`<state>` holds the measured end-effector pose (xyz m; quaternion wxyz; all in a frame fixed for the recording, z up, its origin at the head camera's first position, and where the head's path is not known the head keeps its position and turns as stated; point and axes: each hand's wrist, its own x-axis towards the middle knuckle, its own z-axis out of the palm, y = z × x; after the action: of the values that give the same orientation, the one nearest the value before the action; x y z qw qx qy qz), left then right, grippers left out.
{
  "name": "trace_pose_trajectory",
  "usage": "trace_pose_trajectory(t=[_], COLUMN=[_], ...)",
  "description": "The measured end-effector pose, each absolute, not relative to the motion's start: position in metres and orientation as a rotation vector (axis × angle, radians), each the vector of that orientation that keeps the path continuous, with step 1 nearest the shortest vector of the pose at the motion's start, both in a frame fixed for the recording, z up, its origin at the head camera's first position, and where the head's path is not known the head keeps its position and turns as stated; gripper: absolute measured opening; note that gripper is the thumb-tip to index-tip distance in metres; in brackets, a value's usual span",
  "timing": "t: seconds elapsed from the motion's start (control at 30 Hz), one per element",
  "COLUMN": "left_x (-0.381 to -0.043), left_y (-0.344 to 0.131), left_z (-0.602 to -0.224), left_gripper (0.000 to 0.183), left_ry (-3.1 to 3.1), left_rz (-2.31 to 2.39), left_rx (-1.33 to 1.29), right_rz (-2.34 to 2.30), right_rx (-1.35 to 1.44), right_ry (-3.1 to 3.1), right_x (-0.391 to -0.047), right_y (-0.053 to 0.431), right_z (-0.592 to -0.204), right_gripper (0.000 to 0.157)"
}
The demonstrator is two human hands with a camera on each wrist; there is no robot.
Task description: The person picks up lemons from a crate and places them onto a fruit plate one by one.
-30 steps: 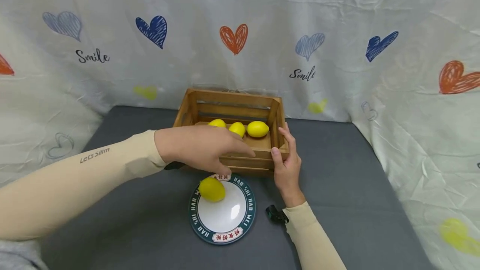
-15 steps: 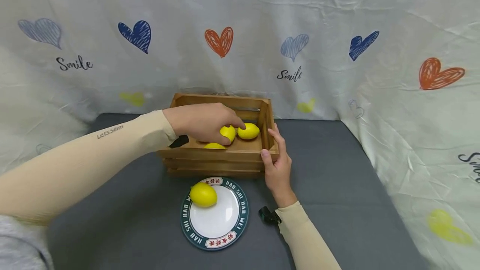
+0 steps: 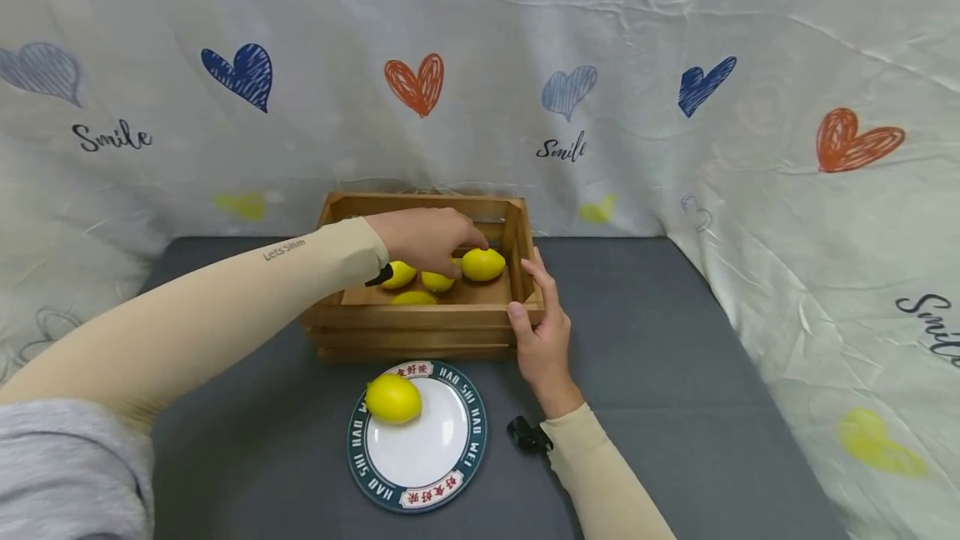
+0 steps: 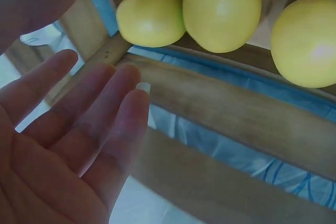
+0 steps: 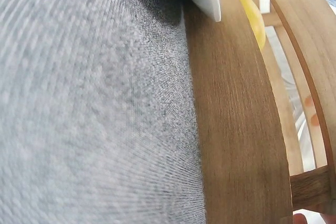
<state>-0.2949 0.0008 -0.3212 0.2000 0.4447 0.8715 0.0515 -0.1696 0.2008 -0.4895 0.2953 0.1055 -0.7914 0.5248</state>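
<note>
My left hand (image 3: pixel 431 237) reaches into a slatted wooden crate (image 3: pixel 420 319), over several yellow lemons on its floor. In the head view its fingertips overlap the rightmost lemon (image 3: pixel 483 265). The left wrist view shows the fingers of that hand (image 4: pixel 68 145) spread and slightly bent, with nothing between them; a lemon (image 4: pixel 151 17) lies beyond the fingertips. My right hand (image 3: pixel 546 348) grips the crate's front right corner, thumb on the front rim and fingers along the side. Another lemon (image 3: pixel 393 398) rests on a white plate (image 3: pixel 427 457) with a dark green lettered rim.
The plate stands just in front of the crate on a dark grey tabletop (image 3: pixel 660 407). Behind and beside the table hangs a pale curtain (image 3: pixel 480 7) printed with hearts. A black wrist camera (image 3: pixel 528 435) sits at the right wrist.
My left hand has moved from above the crate's front edge down into the crate, toward the rightmost lemon. My right hand keeps its grip on the corner. The head view has shifted slightly.
</note>
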Motion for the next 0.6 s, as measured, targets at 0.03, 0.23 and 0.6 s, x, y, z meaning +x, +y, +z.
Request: trace_pose_trajectory(t=[0.03,0.23,0.6], left_x=[-0.297,-0.308,-0.32], left_y=[0.002,0.013,0.036], left_z=[-0.324,-0.344,-0.366], left_gripper=[0.06,0.061,0.062], left_ry=[2.441,2.486,2.489], left_rz=[0.143,0.101,0.019], left_rx=[1.235,1.244,1.264], right_rz=[1.399,1.415,1.402], right_rx=[0.28,0.302,0.304], right_ry=[-2.105,-2.093,-2.082], right_x=[-0.17,-0.17,-0.172], right_y=[0.2,0.199,0.2], right_z=[-0.489,-0.488,-0.491], right_gripper=[0.057,0.059,0.058])
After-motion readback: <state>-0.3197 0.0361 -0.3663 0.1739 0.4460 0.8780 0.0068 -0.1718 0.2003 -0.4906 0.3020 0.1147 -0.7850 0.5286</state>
